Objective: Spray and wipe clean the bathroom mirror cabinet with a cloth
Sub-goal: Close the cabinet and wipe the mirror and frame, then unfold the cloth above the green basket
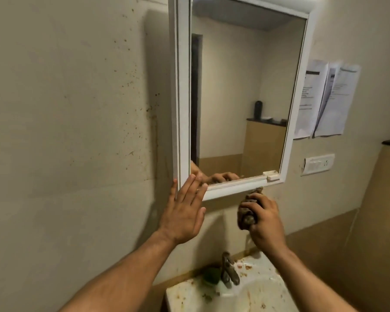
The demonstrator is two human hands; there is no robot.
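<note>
The white-framed mirror cabinet [182, 91] hangs on the wall ahead, its mirror door [239, 97] facing me. My left hand [185, 208] lies flat with straight fingers against the cabinet's lower left corner. My right hand [263, 221] grips a bunched brownish cloth [248, 212] just under the cabinet's bottom edge, the cloth's top touching the frame. A green object [211, 275], perhaps a bottle, stands behind the tap on the basin; it is blurred.
A stained white basin [263, 291] with a metal tap [229, 271] sits below my arms. Papers [327, 97] are stuck to the wall right of the cabinet, above a switch plate [318, 164]. The wall at left is speckled with brown spots.
</note>
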